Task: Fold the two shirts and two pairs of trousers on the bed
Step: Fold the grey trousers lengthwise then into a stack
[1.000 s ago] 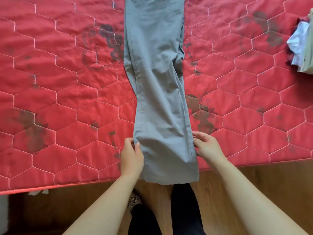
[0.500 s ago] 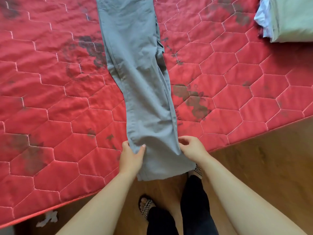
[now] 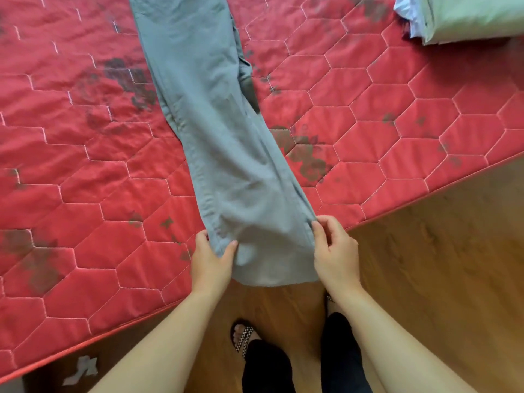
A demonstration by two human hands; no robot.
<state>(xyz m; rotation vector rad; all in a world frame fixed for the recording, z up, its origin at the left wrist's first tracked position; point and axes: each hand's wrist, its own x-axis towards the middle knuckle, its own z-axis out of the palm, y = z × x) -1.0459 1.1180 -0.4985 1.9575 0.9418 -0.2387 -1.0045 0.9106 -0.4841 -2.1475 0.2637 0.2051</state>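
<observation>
Grey trousers more slanted than before; left hand, right hand at hem.

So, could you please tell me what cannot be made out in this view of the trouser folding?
Grey trousers: head view, the waist end is cut off by the top edge.
Left hand: its fingers under the hem are hidden by the cloth.
Pale green folded cloth: cut off by the top and right edges, so the kind of garment is unclear.
White cloth: crumpled and cut off by the top edge, so the kind is unclear.
</observation>
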